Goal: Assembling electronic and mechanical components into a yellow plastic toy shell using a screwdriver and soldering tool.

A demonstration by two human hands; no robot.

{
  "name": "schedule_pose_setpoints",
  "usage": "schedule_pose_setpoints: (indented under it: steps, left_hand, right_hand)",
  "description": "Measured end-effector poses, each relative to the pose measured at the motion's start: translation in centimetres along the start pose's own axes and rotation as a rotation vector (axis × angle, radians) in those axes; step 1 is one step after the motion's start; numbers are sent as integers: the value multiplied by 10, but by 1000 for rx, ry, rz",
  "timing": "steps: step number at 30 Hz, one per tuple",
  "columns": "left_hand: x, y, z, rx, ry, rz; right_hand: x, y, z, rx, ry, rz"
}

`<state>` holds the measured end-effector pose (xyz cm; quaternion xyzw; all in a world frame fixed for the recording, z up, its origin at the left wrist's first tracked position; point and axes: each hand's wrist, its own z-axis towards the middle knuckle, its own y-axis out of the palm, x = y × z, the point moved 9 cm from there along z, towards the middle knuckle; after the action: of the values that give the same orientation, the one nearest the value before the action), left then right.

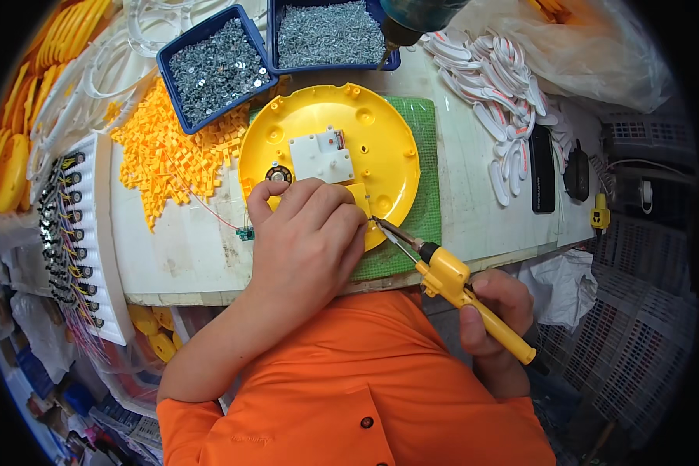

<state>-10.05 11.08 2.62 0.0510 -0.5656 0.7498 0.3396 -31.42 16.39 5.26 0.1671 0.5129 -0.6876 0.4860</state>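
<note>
Housing (386, 167) (quantity one), round, glossy yellow, lies under left hand (311, 225), grip hidden; right hand (500, 312) clasps one soldering iron (449, 275); two blue trays (229, 101) stand beyond both.

Pale worktable (179, 256) w/ grey lattice crates (625, 334) to R.

The round yellow shell (392, 159) lies hollow side up, under and beyond the left hand (307, 229); a white box (311, 161) sits inside. The yellow soldering iron (446, 273) slants from the right hand (495, 311), tip beside the left.
</note>
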Motion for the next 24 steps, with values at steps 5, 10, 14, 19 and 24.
schedule_pose_setpoints:
  steps: [5,10,14,19,24]
  left_hand:
    - [0,1,1,-18,-5,15]
    - [1,-1,3,-16,-4,18]
    - [0,1,2,-17,-6,16]
    - [0,0,2,-12,-4,14]
    - [0,1,1,-19,-5,6]
  right_hand:
    - [1,-2,-5,-4,-17,-25]
    - [9,-18,-18,141,175,62]
    - [8,-12,-6,148,202,58]
    - [12,1,18,177,89,50]
    - [28,23,35,168,147,306]
